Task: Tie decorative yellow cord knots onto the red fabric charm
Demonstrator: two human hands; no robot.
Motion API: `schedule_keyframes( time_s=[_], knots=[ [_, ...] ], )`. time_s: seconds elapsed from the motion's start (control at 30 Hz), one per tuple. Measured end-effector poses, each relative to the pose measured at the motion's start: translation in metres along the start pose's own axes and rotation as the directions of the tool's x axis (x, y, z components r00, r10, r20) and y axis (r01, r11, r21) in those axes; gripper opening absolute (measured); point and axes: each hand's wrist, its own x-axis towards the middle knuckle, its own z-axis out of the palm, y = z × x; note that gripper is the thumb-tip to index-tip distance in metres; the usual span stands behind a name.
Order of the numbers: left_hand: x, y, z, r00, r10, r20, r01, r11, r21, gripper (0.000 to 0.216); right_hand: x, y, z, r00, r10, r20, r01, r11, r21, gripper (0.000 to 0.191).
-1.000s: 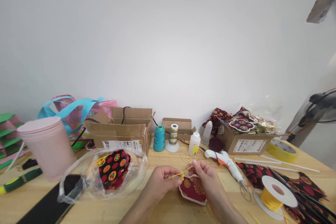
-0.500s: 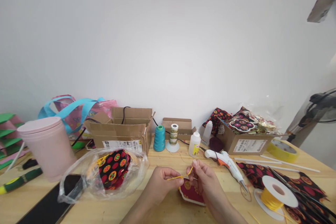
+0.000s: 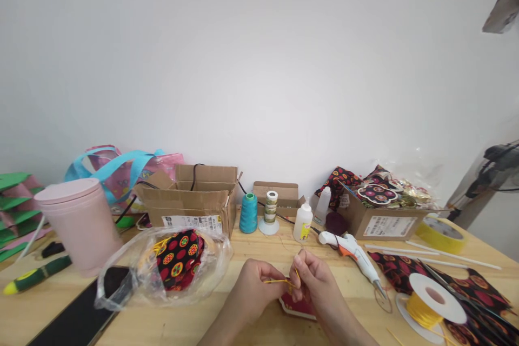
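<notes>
A thin yellow cord runs between my two hands above the table. My left hand pinches one stretch of it between thumb and fingers. Close beside it, my right hand is closed on the other end, which sticks up at the fingertips. Beneath both hands lies a dark red patterned fabric piece with a pale edge, partly covered by them. Whether the cord is fastened to this piece I cannot tell. A spool of yellow cord stands to the right of my right hand.
A plastic bag with patterned fabric lies left, beside a black phone and a pink tumbler. Behind are an opened cardboard box, teal thread and a glue bottle. A glue gun and scissors lie right.
My hands have drawn closer together, and the cord between them is now bunched near the fingertips. More of the red fabric piece is covered. The view has shifted slightly.
</notes>
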Motion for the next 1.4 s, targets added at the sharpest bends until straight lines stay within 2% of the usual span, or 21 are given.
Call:
schedule_keyframes(
  time_s=[0.1,0.23,0.37,0.47,0.6,0.77,0.87,0.93,1.0,1.1,1.23,1.4],
  knots=[
    [-0.001,0.002,0.0,0.999,0.033,0.005,-0.033,0.999,0.041,0.016,0.001,-0.001,-0.003,0.999,0.036,-0.028,-0.033,0.995,0.096,0.031],
    [-0.003,0.002,0.003,0.996,0.059,0.061,-0.061,0.998,0.025,0.013,0.003,-0.001,-0.008,0.968,0.191,-0.165,-0.134,0.942,0.308,0.026],
    [-0.005,0.002,0.005,0.996,0.044,0.079,-0.041,0.998,-0.041,0.014,0.002,-0.002,-0.009,0.948,0.251,-0.196,-0.167,0.916,0.365,0.025],
    [-0.005,0.005,0.004,0.992,0.03,0.119,-0.017,0.994,-0.105,0.019,0.002,-0.007,-0.007,0.949,0.238,-0.205,-0.152,0.919,0.365,0.026],
    [-0.003,0.007,0.002,0.996,0.04,0.077,-0.036,0.998,-0.059,0.021,0.001,-0.011,-0.005,0.959,0.211,-0.187,-0.141,0.934,0.328,0.028],
    [0.0,0.003,0.003,0.997,0.066,0.046,-0.067,0.998,0.0,0.023,-0.002,-0.006,0.002,0.996,0.039,-0.081,-0.024,0.983,0.18,0.031],
    [0.001,0.001,0.005,0.997,0.059,0.042,-0.06,0.998,0.017,0.025,-0.006,-0.001,0.005,0.997,-0.078,-0.001,0.078,0.995,0.056,0.03],
    [0.001,0.0,0.005,0.998,0.052,0.032,-0.052,0.998,0.018,0.026,-0.007,0.0,0.006,0.993,-0.111,0.045,0.111,0.994,-0.005,0.028],
    [0.0,0.0,0.005,0.997,0.057,0.045,-0.057,0.998,-0.002,0.026,-0.007,-0.001,0.005,0.992,-0.112,0.051,0.112,0.994,-0.005,0.028],
    [0.0,0.0,0.002,0.997,0.059,0.057,-0.057,0.998,-0.034,0.021,-0.005,-0.004,0.003,0.997,-0.075,-0.002,0.075,0.994,0.085,0.03],
    [0.0,0.001,-0.001,0.999,0.037,-0.002,-0.037,0.999,-0.02,0.018,-0.002,-0.009,0.002,0.998,-0.003,-0.055,0.012,0.988,0.156,0.03],
    [0.0,0.0,-0.001,0.99,0.081,0.114,-0.075,0.995,-0.059,0.018,0.0,-0.009,-0.003,0.996,0.031,-0.088,-0.013,0.981,0.192,0.031]
  ],
)
